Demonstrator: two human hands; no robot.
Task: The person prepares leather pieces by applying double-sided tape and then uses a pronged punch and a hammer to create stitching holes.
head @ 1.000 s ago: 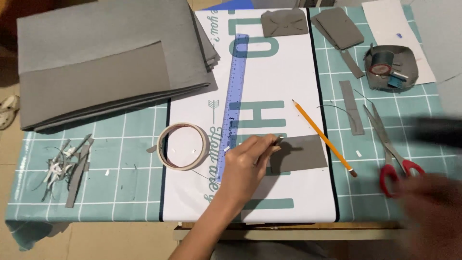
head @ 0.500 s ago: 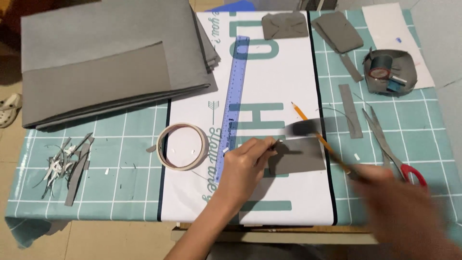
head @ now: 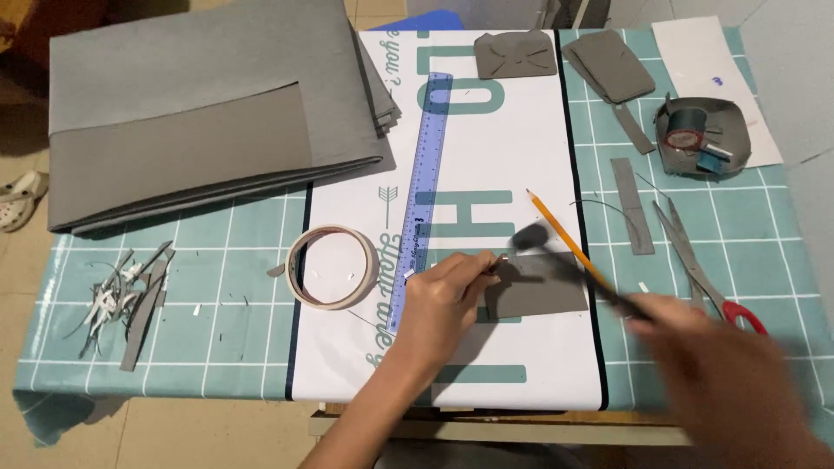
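1. One grey rectangle [head: 537, 291], just right of one blue ruler [head: 421, 195].
2. Left hand [head: 443, 300] pinching its left edge; right hand [head: 721, 373] blurred, grip unclear.
3. One tape roll [head: 332, 267] left of ruler; one pencil [head: 560, 239], one pair of scissors [head: 704, 265] right.

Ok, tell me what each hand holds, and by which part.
The left hand pinches a small pale object at its fingertips, pressed by the grey fabric piece; what it is cannot be told. The right hand, blurred, grips a dark tool by its near end.

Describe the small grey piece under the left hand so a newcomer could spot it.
Find the white banner down the table's middle. Near its lower right edge lies a small flat grey rectangle of material, pinned by the left hand. Unlike the narrow grey strips farther right, it is wide.
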